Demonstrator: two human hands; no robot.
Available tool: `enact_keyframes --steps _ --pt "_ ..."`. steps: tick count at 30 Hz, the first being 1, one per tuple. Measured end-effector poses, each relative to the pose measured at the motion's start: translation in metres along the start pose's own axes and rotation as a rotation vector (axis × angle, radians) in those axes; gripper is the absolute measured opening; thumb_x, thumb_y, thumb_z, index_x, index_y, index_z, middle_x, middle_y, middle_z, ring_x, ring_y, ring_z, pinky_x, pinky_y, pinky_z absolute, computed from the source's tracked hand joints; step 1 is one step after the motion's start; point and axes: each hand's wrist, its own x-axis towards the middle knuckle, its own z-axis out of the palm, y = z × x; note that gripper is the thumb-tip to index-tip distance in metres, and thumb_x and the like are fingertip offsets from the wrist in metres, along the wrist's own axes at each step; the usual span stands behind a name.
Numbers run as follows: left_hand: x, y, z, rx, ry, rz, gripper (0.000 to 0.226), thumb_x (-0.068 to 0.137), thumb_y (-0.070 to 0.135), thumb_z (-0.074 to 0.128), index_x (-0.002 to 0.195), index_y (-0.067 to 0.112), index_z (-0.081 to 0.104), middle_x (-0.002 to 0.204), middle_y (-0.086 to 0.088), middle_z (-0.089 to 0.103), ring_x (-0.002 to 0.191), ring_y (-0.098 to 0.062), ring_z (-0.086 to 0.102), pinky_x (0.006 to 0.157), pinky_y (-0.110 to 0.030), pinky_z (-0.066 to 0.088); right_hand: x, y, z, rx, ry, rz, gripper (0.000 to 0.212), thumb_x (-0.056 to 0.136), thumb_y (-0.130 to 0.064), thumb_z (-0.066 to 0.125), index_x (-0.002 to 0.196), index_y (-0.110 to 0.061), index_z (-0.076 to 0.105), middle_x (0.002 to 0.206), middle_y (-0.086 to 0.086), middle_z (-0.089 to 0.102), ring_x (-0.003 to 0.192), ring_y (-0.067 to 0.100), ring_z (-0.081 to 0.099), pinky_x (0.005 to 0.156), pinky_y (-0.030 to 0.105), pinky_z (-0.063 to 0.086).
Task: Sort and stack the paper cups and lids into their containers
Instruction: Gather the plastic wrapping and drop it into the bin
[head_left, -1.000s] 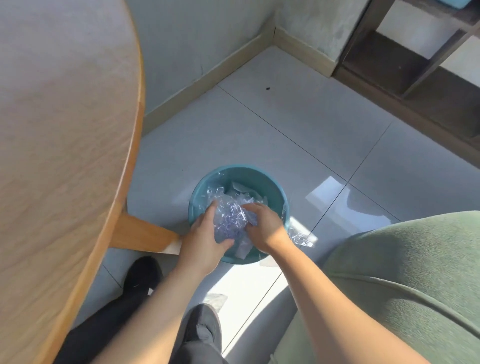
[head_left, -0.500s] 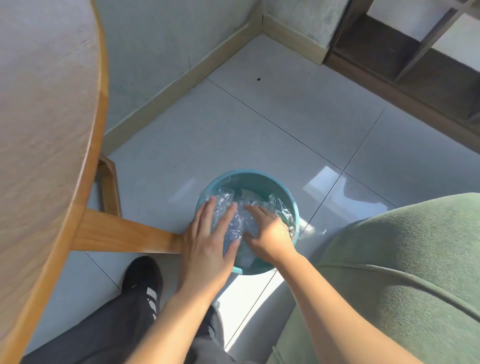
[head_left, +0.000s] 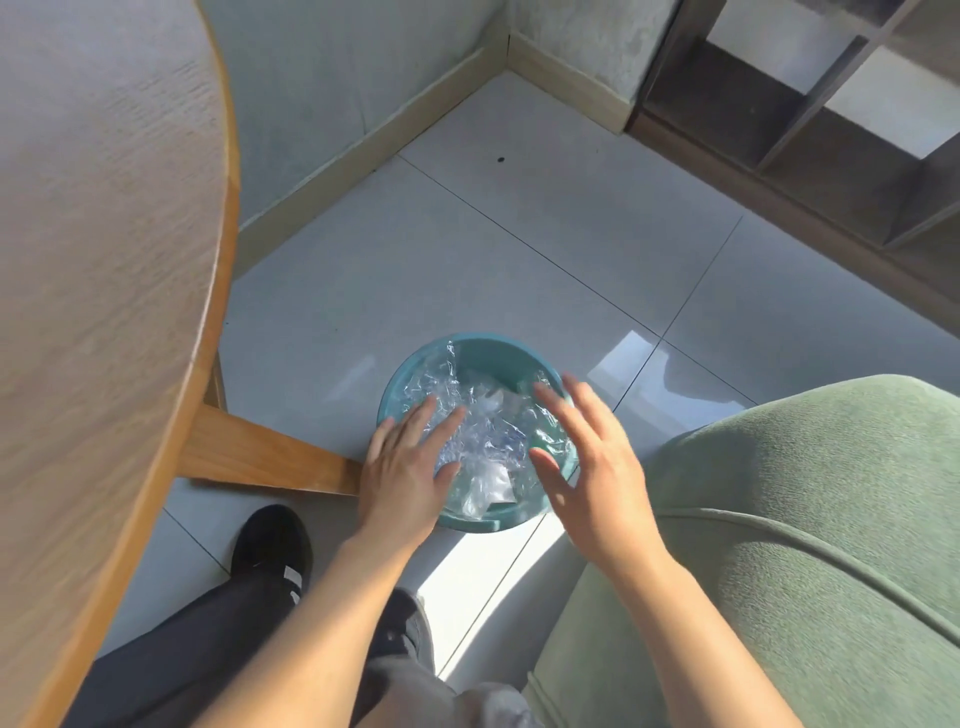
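A round teal bin (head_left: 498, 347) stands on the tiled floor below me. Crumpled clear plastic wrap (head_left: 485, 436) fills it. My left hand (head_left: 408, 465) lies flat over the bin's left rim, fingers straight, its fingertips on the plastic. My right hand (head_left: 592, 462) hovers over the bin's right side with fingers spread and holds nothing. No paper cups or lids are in view.
A round wooden table (head_left: 104, 260) fills the left, with its wooden leg brace (head_left: 270, 457) beside the bin. A green upholstered seat (head_left: 805, 545) is at the right. A dark wooden shelf unit (head_left: 810, 119) stands at the far right. My shoe (head_left: 272, 545) is below the brace.
Both hands gripped the bunched plastic over the bin a second ago, then pushed it down. Now both have let go; the right has lifted off to the right.
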Motion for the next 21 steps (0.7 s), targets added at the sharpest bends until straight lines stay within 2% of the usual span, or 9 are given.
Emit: enact_keyframes --steps 1,3,6,8,10,11,15,17,21 --pt "-0.001 0.000 0.001 -0.015 0.010 0.002 0.071 0.089 0.024 0.081 0.152 0.032 0.051 0.163 -0.005 0.042 0.146 -0.027 0.047 0.124 -0.041 0.020 -0.004 0.000 -0.001 -0.031 -0.001 0.113 0.072 0.097 -0.028 0.071 0.158 -0.039 0.036 0.168 -0.002 0.030 0.151 0.021 0.037 0.118 0.036 0.036" --pt "-0.004 0.001 0.002 -0.045 0.036 0.014 0.071 0.089 0.022 0.082 0.152 0.031 0.051 0.165 -0.007 0.038 0.150 -0.031 0.040 0.123 -0.045 0.025 -0.011 -0.003 0.003 -0.022 -0.126 0.273 0.082 0.098 -0.031 0.069 0.162 -0.043 0.020 0.173 0.000 0.017 0.153 0.025 0.034 0.118 0.038 0.035" --pt "-0.007 0.000 -0.001 -0.070 0.068 0.045 0.070 0.091 0.025 0.079 0.155 0.031 0.049 0.168 -0.007 0.032 0.154 -0.030 0.031 0.120 -0.044 0.027 -0.016 -0.009 0.017 0.046 -0.287 0.198 0.087 0.100 -0.029 0.068 0.162 -0.049 0.010 0.175 -0.007 0.005 0.150 0.023 0.038 0.112 0.038 0.040" --pt "-0.010 -0.003 -0.004 -0.073 0.073 0.062 0.064 0.098 0.033 0.071 0.157 0.031 0.046 0.170 -0.005 0.029 0.155 -0.026 0.026 0.120 -0.040 0.024 -0.013 -0.013 0.029 0.097 -0.373 0.138 0.087 0.101 -0.030 0.066 0.161 -0.052 0.007 0.175 -0.009 -0.001 0.155 0.019 0.029 0.115 0.039 0.037" --pt "-0.012 -0.007 -0.006 -0.045 0.079 0.068 0.056 0.104 0.042 0.054 0.158 0.034 0.043 0.170 -0.004 0.029 0.155 -0.025 0.029 0.120 -0.040 0.023 -0.007 -0.013 0.043 0.143 -0.411 0.107 0.087 0.102 -0.031 0.065 0.162 -0.051 0.005 0.174 -0.010 -0.004 0.160 0.017 0.014 0.125 0.039 0.027" --pt "-0.012 -0.008 -0.005 -0.014 0.079 0.070 0.054 0.104 0.042 0.048 0.158 0.035 0.042 0.170 -0.003 0.030 0.154 -0.025 0.032 0.121 -0.041 0.021 -0.002 -0.011 0.050 0.151 -0.415 0.100 0.086 0.102 -0.031 0.064 0.162 -0.050 0.005 0.175 -0.008 -0.003 0.160 0.019 0.012 0.126 0.040 0.024" --pt "-0.009 -0.013 0.003 0.124 0.039 0.085 0.062 0.102 0.030 0.062 0.159 0.036 0.039 0.168 -0.002 0.033 0.154 -0.024 0.036 0.127 -0.045 0.006 0.018 -0.003 0.073 0.120 -0.437 0.109 0.083 0.101 -0.036 0.064 0.162 -0.051 0.009 0.175 -0.002 0.003 0.158 0.028 0.021 0.118 0.057 0.037" --pt "-0.005 -0.013 0.006 0.188 0.010 0.071 0.066 0.099 0.034 0.067 0.159 0.036 0.039 0.166 -0.003 0.037 0.155 -0.025 0.033 0.126 -0.049 0.002 0.026 0.003 0.084 0.114 -0.446 0.105 0.082 0.100 -0.035 0.067 0.162 -0.047 0.015 0.174 0.004 0.008 0.158 0.029 0.022 0.115 0.056 0.041" --pt "0.003 -0.011 0.009 0.224 -0.037 0.015 0.063 0.101 0.035 0.063 0.159 0.038 0.038 0.165 -0.001 0.039 0.159 -0.024 0.022 0.127 -0.054 -0.003 0.040 0.013 0.099 0.096 -0.502 0.135 0.082 0.099 -0.036 0.069 0.162 -0.044 0.018 0.174 0.005 0.009 0.159 0.027 0.020 0.116 0.049 0.040"
